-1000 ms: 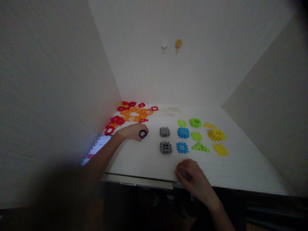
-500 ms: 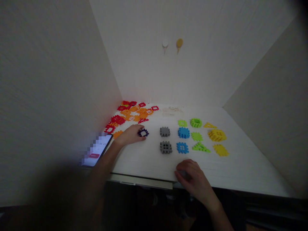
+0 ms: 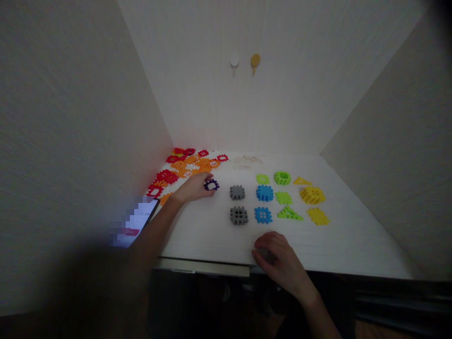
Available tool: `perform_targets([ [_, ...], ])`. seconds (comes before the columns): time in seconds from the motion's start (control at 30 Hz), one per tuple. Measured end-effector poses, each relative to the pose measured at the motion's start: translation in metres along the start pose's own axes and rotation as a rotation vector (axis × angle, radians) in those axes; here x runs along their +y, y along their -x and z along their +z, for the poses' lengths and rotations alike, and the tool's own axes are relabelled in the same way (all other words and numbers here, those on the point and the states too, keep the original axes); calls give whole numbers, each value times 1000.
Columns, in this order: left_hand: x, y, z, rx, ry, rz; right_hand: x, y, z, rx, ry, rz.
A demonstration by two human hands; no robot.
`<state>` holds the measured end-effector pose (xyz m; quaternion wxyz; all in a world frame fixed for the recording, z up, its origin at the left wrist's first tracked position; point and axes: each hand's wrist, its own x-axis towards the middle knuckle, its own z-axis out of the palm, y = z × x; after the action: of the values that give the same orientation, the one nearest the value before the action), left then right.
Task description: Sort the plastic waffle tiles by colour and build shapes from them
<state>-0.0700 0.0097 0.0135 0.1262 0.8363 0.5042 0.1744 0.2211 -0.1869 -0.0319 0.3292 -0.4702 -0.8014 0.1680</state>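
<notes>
My left hand (image 3: 195, 187) is closed on a dark purple toothed building tile (image 3: 212, 185) with a square hole. It holds the tile between thumb and fingers, left of the grey stacks. My right hand (image 3: 278, 259) rests at the table's front edge, fingers loosely curled and thumb apart, nothing visible in it. Beyond it stand a grey window tile stack (image 3: 239, 215), a plain grey stack (image 3: 237, 192), a blue window tile (image 3: 263, 215) and a blue stack (image 3: 264, 193). Lime green tiles (image 3: 283, 197) and a yellow stack (image 3: 312, 195) sit farther right.
Orange tiles (image 3: 203, 163) and red tiles (image 3: 166, 177) lie heaped at the back left. A lit phone (image 3: 141, 221) lies by the left wall, near my left forearm. Two hooks, one white (image 3: 234, 61) and one gold (image 3: 255, 60), hang on the back wall.
My left hand has moved slightly away from me, toward the back of the table, with the purple tile in its grasp. My right hand has stayed put; the view has shifted a little.
</notes>
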Motion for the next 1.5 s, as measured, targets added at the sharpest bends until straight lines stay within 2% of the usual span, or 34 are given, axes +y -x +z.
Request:
perform_targets([
  [0.23, 7, -52, 8, -55, 47, 86, -1, 0, -1, -3, -21, 36],
  [0.43, 11, -84, 33, -78, 130, 136, -1, -2, -2, 17, -43, 22],
  [0.6, 14, -100, 52, -100, 213, 157, -3, -4, -3, 29, -48, 27],
  [0.97, 5, -104, 65, -143, 331, 217, -4, -4, -4, 15, -49, 28],
  [1.5, 13, -94, 57, -167, 324, 202, -2, -3, -2, 17, -45, 13],
])
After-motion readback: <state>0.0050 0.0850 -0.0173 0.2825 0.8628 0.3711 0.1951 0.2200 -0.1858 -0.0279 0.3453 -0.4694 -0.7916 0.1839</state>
